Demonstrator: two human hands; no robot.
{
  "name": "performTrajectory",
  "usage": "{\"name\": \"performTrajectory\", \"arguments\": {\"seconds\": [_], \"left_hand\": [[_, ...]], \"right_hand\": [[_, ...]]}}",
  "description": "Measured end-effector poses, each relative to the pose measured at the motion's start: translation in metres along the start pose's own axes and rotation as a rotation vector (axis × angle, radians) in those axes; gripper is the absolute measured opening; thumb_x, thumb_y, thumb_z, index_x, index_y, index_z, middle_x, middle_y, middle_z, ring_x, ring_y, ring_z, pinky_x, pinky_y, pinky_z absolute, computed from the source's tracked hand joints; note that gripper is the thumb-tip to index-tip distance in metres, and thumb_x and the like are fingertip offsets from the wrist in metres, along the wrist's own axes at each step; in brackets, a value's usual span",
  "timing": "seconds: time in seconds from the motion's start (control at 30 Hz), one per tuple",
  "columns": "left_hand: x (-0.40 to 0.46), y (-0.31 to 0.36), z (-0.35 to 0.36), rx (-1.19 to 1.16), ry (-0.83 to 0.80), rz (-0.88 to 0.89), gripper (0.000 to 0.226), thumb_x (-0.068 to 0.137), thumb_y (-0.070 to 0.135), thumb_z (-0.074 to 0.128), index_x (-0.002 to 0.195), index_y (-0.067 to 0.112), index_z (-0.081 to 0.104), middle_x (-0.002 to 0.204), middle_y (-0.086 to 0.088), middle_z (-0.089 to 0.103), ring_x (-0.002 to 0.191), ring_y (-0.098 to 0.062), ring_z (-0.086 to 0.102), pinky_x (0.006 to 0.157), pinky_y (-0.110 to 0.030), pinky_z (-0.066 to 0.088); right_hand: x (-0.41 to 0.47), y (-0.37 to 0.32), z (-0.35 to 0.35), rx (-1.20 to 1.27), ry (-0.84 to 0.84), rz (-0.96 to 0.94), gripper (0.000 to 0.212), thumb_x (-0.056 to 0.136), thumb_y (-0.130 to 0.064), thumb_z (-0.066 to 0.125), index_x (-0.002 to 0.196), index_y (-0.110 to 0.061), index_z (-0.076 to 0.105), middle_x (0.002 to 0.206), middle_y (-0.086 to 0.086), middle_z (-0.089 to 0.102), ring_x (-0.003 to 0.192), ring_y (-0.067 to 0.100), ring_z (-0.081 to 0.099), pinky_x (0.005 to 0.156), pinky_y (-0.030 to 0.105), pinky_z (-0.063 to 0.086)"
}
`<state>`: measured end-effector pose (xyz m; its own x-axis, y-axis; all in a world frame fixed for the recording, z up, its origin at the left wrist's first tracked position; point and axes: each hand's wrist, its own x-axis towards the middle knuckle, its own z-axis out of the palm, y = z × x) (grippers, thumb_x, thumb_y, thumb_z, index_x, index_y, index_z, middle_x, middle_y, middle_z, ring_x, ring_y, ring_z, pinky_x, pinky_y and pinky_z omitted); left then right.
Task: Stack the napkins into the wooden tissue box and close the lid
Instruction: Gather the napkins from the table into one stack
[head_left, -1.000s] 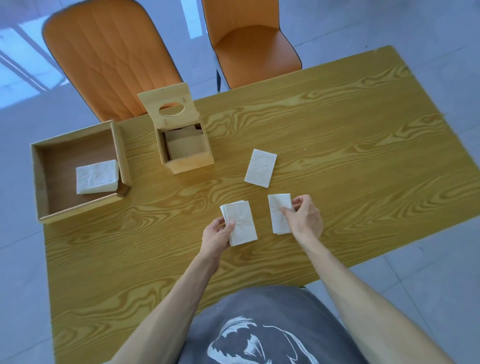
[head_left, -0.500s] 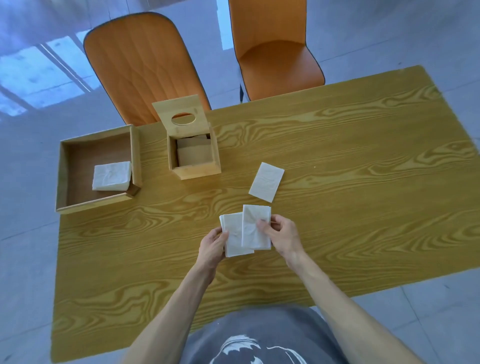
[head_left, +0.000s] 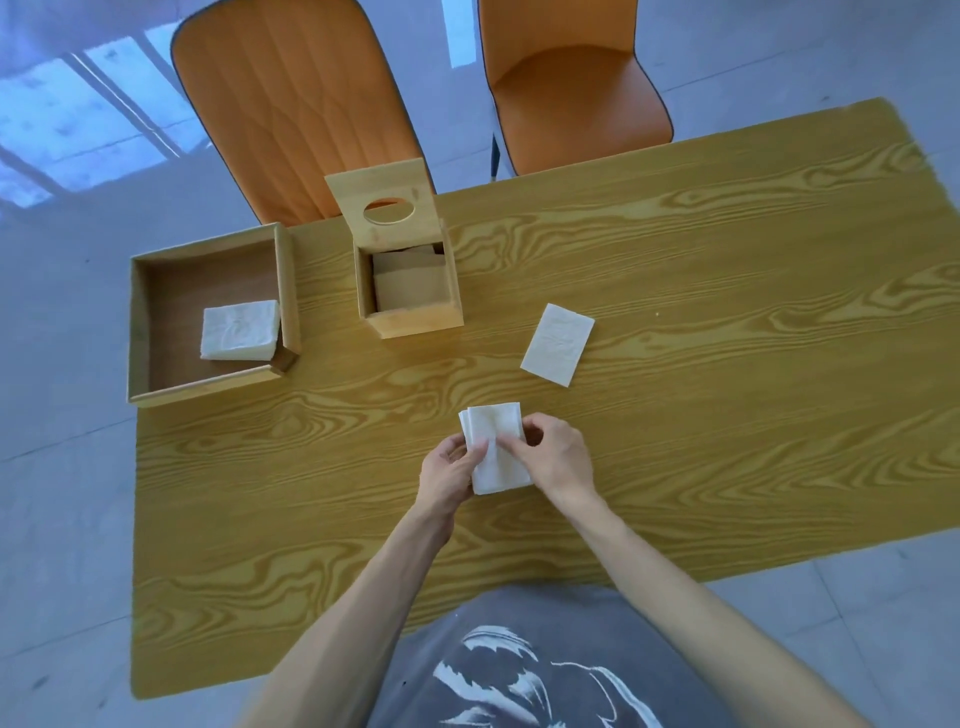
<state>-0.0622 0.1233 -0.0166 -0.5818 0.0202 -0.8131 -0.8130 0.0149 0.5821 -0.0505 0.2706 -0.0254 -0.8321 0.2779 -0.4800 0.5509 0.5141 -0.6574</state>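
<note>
Near the table's front middle, my left hand (head_left: 448, 472) and my right hand (head_left: 555, 457) together hold a small stack of white napkins (head_left: 493, 441), one laid on top of another. A single white napkin (head_left: 558, 344) lies flat on the table to the right of the wooden tissue box (head_left: 415, 321). The box stands open, its lid (head_left: 387, 210) with an oval hole tipped up at the back. Inside I see only brown surfaces.
A shallow wooden tray (head_left: 140, 317) sits at the table's left edge with a thick pile of white napkins (head_left: 240, 329) in it. Two orange chairs (head_left: 306, 104) stand behind the table (head_left: 727, 364).
My right hand carried its napkin left and laid it onto the napkin in my left hand. Both hands now hold the stack together.
</note>
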Motion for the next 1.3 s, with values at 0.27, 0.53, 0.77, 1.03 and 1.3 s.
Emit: {"name": "performTrajectory", "arguments": {"seconds": [0.27,0.53,0.77,1.03,1.3], "left_hand": [[0.008,0.016,-0.006,-0.074,0.091,0.057,0.032,0.093,0.018,0.066,0.123,0.012,0.057,0.107,-0.006,0.073,0.094,-0.021,0.071,0.083,-0.039,0.059],[0.016,0.027,-0.006,-0.096,0.121,0.075,0.037,0.094,0.019,0.065,0.128,0.010,0.056,0.110,-0.006,0.071,0.099,-0.023,0.069,0.087,-0.040,0.058],[0.020,0.035,-0.002,-0.113,0.118,0.090,0.035,0.094,0.019,0.065,0.127,0.012,0.056,0.105,-0.002,0.070,0.095,-0.018,0.069,0.084,-0.037,0.058],[0.020,0.029,-0.006,-0.132,0.113,0.075,0.034,0.095,0.021,0.064,0.126,0.013,0.057,0.105,0.001,0.071,0.096,-0.017,0.069,0.083,-0.036,0.058],[0.021,0.025,-0.009,-0.135,0.112,0.068,0.033,0.096,0.024,0.061,0.128,0.015,0.057,0.108,-0.001,0.072,0.094,-0.017,0.069,0.085,-0.036,0.057]], "right_hand": [[0.036,-0.012,-0.032,0.061,0.234,0.122,0.040,0.087,-0.048,0.066,0.115,-0.019,0.066,0.094,-0.008,0.068,0.092,0.016,0.065,0.075,0.032,0.050],[0.073,-0.028,-0.043,0.018,0.318,0.318,0.062,0.085,-0.054,0.063,0.130,-0.013,0.049,0.124,0.006,0.058,0.107,0.026,0.061,0.086,0.042,0.051],[0.078,-0.031,-0.036,0.013,0.347,0.382,0.060,0.087,-0.048,0.066,0.131,-0.013,0.044,0.131,0.009,0.048,0.111,0.030,0.058,0.083,0.040,0.045],[0.069,-0.022,-0.032,0.006,0.292,0.232,0.020,0.080,-0.036,0.066,0.092,-0.021,0.063,0.092,-0.003,0.068,0.088,0.020,0.064,0.065,0.032,0.051],[0.046,-0.010,-0.033,0.407,0.203,0.146,0.024,0.094,-0.032,0.061,0.108,-0.014,0.066,0.087,-0.004,0.074,0.077,0.018,0.072,0.065,0.038,0.062]]}}
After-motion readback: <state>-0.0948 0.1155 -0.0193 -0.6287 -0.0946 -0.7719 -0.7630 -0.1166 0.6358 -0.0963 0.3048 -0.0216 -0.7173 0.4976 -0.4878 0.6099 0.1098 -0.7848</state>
